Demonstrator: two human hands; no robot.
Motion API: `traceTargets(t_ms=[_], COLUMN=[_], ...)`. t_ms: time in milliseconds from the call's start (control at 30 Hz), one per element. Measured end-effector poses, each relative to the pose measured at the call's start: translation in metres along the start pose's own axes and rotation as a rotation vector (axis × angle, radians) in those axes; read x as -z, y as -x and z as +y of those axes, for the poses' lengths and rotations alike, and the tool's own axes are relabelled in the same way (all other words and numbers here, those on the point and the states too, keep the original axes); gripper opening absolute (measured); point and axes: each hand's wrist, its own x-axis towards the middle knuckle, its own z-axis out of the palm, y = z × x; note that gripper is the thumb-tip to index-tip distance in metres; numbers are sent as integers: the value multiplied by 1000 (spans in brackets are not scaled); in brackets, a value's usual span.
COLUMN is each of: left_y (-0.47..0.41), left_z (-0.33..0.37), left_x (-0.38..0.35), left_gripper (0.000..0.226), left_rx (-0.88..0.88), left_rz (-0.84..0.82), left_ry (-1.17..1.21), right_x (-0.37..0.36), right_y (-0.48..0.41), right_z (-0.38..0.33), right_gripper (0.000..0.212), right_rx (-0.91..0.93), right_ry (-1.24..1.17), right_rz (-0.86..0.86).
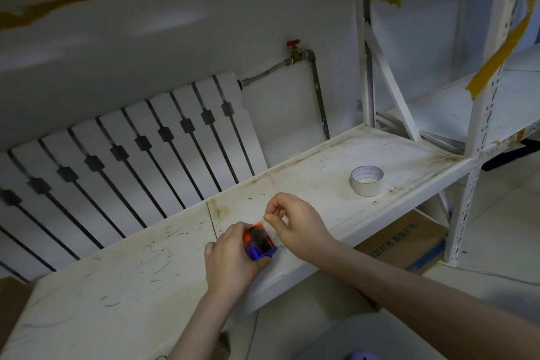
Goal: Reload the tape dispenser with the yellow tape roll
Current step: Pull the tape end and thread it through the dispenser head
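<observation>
My left hand (230, 257) grips a small tape dispenser (261, 241) with an orange top and a blue base, held just above the front of the white shelf (140, 266). My right hand (298, 223) is right beside it, thumb and forefinger pinched on a thin, nearly clear strip of tape that runs from the dispenser's orange end. A whitish roll core (367, 180), almost bare, lies flat on the shelf about a hand's width to the right of my right hand. No yellow roll shows in view.
A white radiator (131, 161) with a red valve (293, 44) stands behind the shelf. Metal rack uprights (479, 137) with torn yellow tape rise at the right. A cardboard box (409, 242) sits on the floor under the shelf.
</observation>
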Motion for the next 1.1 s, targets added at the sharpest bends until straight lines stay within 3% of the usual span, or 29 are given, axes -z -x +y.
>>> traceTargets(t_ms=[133,333,467,900,1100], left_y=[-9,-19,-26,-29,-46], left_z=[2,7,9,6,21], left_x=[2,1,-5,-10,-18], left_gripper=[47,51,48,63,74], left_rx=[-51,-83,-114,-126,-185], left_rz=[-81,-230,-278,-269,-437], left_ry=[-28,-103,-173,-182,-293], right_x=[-5,-13,-13,1,-6], right_y=[2,-5,-9,-23,-24], right_z=[-4,1,-8,37,74], right_gripper=[3,14,9,11,8], right_rx=[82,-125,-206,-442,-663], right_ry=[51,-59,-181,-85,-106], right_rz=[50,46,20,28,8])
